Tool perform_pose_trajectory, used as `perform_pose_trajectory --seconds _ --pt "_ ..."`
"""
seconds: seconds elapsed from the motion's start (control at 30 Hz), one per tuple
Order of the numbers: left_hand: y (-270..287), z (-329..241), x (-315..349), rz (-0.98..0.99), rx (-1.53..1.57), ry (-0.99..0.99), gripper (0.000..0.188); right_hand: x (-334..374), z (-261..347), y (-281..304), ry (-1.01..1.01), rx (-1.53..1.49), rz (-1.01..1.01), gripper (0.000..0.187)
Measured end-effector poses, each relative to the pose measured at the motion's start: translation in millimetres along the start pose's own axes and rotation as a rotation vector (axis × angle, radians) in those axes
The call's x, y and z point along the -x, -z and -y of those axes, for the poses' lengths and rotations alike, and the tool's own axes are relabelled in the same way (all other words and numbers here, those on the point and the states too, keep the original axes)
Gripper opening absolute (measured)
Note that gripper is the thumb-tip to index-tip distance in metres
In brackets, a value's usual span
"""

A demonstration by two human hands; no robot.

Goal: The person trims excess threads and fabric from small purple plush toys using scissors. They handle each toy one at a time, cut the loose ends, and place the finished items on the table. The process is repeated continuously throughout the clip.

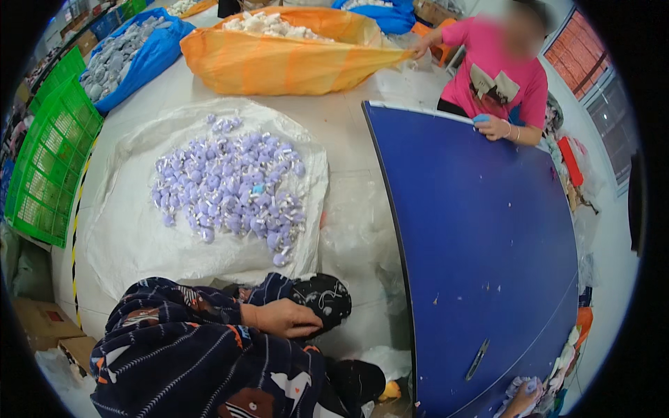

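Observation:
My left hand [284,318] lies low beside my black-clad knee [326,296], which has white lint and threads on it. Its fingers are bent and pressed together; whether anything is in them is hidden. At the lower right, partly cut off by the frame, my right hand [524,398] grips a small lilac and white plush piece [532,385] at the blue table [481,230]. A pile of lilac plush pieces [230,181] with white parts lies on a white woven sheet [132,230] on the floor. One bright blue bit [258,189] sits among them.
A thin dark hand tool [477,359] lies on the table. Across it, a person in a pink shirt [495,63] holds an orange sack [279,66] of white pieces. A blue sack [178,31] holds grey pieces. Green crates [52,164] stand left; cardboard boxes [45,324] stand lower left.

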State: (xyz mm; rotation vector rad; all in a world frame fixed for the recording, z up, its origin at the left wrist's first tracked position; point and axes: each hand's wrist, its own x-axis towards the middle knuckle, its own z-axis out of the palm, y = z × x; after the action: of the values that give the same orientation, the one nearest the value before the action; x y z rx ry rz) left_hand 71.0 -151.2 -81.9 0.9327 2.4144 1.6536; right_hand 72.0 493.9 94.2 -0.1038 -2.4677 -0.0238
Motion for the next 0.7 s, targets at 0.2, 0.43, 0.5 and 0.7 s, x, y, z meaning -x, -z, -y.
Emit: perform_pose_trajectory --seconds 0.2,0.43,0.5,0.7 --pt "6 9 -38 0.19 0.124 0.039 0.019 55 3 -26 -0.301 0.028 0.24 0.041" --pt "42 -95 -125 0.295 -0.01 -0.083 0.009 32 -8 -63 -0.452 0.096 0.09 0.04" --pt "17 -137 -173 0.281 -0.137 -0.322 0.011 40 8 -56 -0.54 0.081 0.187 0.039" --pt "-150 -200 -351 0.651 -0.117 -0.574 0.066 41 8 -17 -0.421 0.039 0.279 0.063"
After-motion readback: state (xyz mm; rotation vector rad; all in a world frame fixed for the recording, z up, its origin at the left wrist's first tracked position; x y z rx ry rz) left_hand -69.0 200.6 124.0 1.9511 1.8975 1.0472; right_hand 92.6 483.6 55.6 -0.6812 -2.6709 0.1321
